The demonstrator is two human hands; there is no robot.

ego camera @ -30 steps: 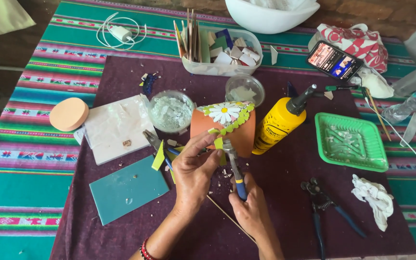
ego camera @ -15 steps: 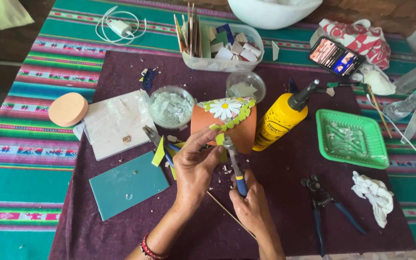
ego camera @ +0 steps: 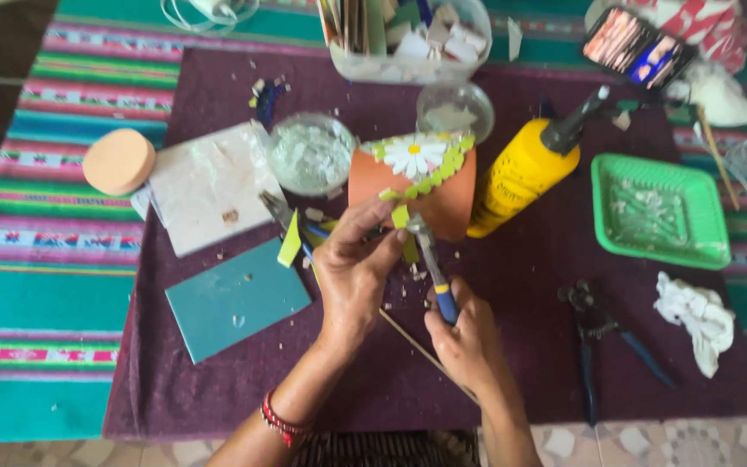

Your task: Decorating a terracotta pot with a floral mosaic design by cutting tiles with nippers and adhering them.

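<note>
My left hand (ego camera: 354, 275) pinches a small yellow-green tile piece (ego camera: 401, 216) between thumb and fingertips, just in front of the terracotta pot (ego camera: 425, 201) lying on the purple cloth (ego camera: 512, 346). My right hand (ego camera: 467, 339) is closed around the blue-handled nippers (ego camera: 432, 261), whose tip meets the tile piece. A yellow glue bottle (ego camera: 525, 173) lies just beside the pot.

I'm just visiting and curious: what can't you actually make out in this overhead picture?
- Head view: the jaws of the nippers blur against the small green tile piece.
- The left hand hides most of that piece.
- The box of tile scraps is cut off by the top edge.
- The contents of the green tray are too small to identify.
</note>
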